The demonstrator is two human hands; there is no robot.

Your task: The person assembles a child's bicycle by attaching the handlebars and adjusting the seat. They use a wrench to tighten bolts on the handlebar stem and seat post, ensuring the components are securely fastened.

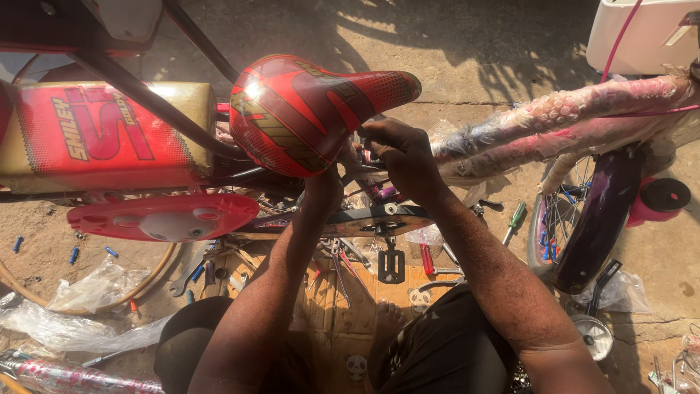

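1. My right hand [403, 157] is clenched around a small part just under the nose of the red saddle [306, 109]; what exactly it grips is hidden by my fingers.
2. My left hand [323, 188] reaches up beneath the saddle's underside; it is mostly hidden there, so I cannot tell whether it is gripping or merely bracing.
3. The saddle sits tilted, nose pointing right, above the black frame tubes [157, 109].
4. Just below my hands, the black pedal [391, 264] hangs from its crank.
5. Nearer me, a red-handled screwdriver [426, 259] and loose spanners lie on cardboard [343, 306].
6. Right: a plastic-wrapped frame tube [569, 120] and a green-handled screwdriver [516, 219].
7. Risk, in my judgement: working blind under the saddle, a fastener could slip and drop among the scattered tools.
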